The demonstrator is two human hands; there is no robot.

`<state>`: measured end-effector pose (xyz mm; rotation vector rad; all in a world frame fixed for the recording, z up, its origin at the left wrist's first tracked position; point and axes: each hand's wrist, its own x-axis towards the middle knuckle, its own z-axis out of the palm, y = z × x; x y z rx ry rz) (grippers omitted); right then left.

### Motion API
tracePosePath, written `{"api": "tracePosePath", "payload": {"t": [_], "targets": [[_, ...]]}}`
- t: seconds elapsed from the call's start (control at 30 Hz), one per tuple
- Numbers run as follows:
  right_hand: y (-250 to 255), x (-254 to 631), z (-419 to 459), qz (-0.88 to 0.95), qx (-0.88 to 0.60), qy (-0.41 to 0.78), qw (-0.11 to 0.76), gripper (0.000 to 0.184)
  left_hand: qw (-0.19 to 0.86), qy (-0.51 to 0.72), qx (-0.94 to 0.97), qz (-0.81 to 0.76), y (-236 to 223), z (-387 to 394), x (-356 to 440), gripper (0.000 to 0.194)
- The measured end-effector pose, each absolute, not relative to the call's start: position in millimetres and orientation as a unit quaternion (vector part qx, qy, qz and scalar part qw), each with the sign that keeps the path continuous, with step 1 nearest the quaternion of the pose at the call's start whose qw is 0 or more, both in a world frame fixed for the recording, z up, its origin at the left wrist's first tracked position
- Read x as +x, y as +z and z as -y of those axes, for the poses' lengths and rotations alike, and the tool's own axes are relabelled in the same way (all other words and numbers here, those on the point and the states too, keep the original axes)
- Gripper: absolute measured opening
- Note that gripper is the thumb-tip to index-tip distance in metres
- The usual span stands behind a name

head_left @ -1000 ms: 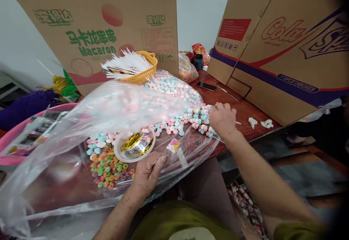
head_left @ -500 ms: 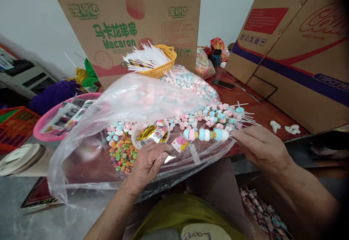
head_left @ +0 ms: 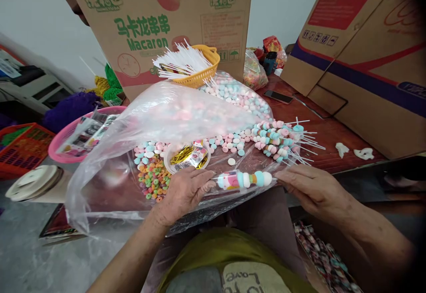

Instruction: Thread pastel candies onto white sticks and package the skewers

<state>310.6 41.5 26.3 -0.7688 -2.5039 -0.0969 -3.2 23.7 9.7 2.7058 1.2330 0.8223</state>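
My right hand (head_left: 314, 189) pinches the stick end of a marshmallow skewer (head_left: 256, 179), held level above the near edge of the plastic sheet. Blue, white and pink pieces and a few small coloured rings are threaded on it. In my left hand (head_left: 184, 191), closed fingers grip a small clear printed bag (head_left: 230, 180), which covers the skewer's left end. Behind my left hand stands a white tub (head_left: 168, 160) with gold twist ties and more printed bags. Finished-looking skewers (head_left: 278, 140) lie stacked beyond my right hand.
Loose marshmallows (head_left: 229, 143) and coloured cereal rings (head_left: 153, 180) lie on the plastic sheet (head_left: 103, 222). A yellow basket (head_left: 199, 79) holds white sticks. A pink basket (head_left: 63, 147) holds packaging. Large cartons (head_left: 186, 22) stand behind; a phone (head_left: 278, 96) lies at right.
The skewer and the printed bag have come together: the bag now covers the skewer's left end. My right hand has moved slightly left and down; the view has shifted a little.
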Motion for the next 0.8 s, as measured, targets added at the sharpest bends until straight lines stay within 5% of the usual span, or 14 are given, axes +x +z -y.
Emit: {"api": "tracePosePath", "payload": {"t": [0.13,0.3,0.53,0.63,0.73,0.8], "targets": [[29,303,-40,0.928,-0.282,-0.016,0.244,0.023,0.144,0.191,0.873,-0.425,16,-23,9,0.049],[35,295,-40,0.95,-0.258,0.009,0.177,0.024,0.304,0.079,0.811,-0.493,21,-23,26,0.033],[24,256,-41,0.968,-0.23,0.063,0.083,0.018,0.462,0.076,0.74,-0.482,7,-23,56,0.035],[13,245,-42,0.966,-0.231,0.08,0.085,0.015,0.494,0.115,0.718,-0.477,10,-24,55,0.04],[10,250,-44,0.96,-0.233,0.092,0.123,0.02,0.49,0.175,0.739,-0.429,21,-27,30,0.067],[12,256,-46,0.957,-0.231,0.097,0.146,0.023,0.426,0.165,0.765,-0.455,26,-27,8,0.066]]}}
